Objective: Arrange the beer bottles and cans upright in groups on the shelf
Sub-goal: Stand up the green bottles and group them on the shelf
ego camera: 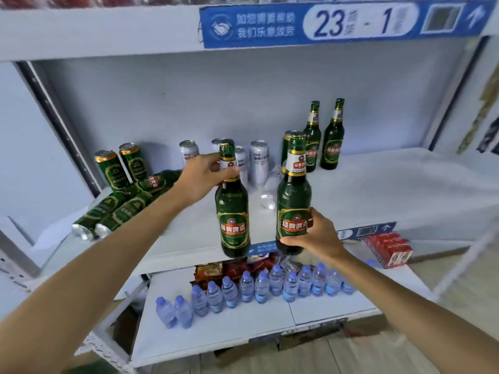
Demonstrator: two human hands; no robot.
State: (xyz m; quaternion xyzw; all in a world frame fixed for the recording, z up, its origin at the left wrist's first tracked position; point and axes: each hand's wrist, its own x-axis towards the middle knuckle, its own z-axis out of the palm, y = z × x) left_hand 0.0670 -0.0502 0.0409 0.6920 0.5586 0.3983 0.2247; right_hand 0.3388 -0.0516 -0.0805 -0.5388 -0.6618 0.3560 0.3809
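1. The left hand (201, 176) is clamped round the neck of one green beer bottle (232, 209); the right hand (314, 233) is clamped round the lower body of a second beer bottle (293, 195). Both bottles are upright, held side by side above the front edge of the shelf (391, 190).
2. The bottles are glass: rigid, probably heavy if full, smooth and breakable. A neck grip lets the body swing; a grip on the labelled body gives more control.
3. Beyond the right hand, two standing bottles (324, 139) form a group at the back. The shelf surface to the right of that hand is open room for setting down.
4. Beyond the left hand stand white cans (258, 160); further left, green cans (121, 209) lie toppled.
5. Bottle bases must clear the shelf lip; glass-to-glass contact is a likely risk.
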